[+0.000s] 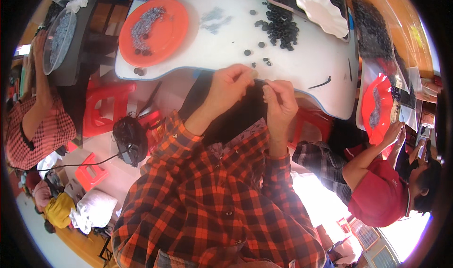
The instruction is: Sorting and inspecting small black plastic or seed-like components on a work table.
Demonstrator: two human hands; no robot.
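My left hand [230, 85] and my right hand [278, 99] meet at the near edge of the white table [311, 65], fingertips pinched together. Each seems to pinch a very small part between thumb and forefinger; the part is too small to make out. Just beyond my hands lie a few loose small black rings [258, 60], and farther back a pile of black rings [281, 26]. Both forearms wear orange-and-black plaid sleeves.
An orange plate [172, 30] with grey bits sits at the table's left. A dark tray with a white scalloped dish [321, 8] is at the back right. A person in red sits on the right by a red plate [382, 96]. Another person sits on the left. Red stools [106, 107] stand below.
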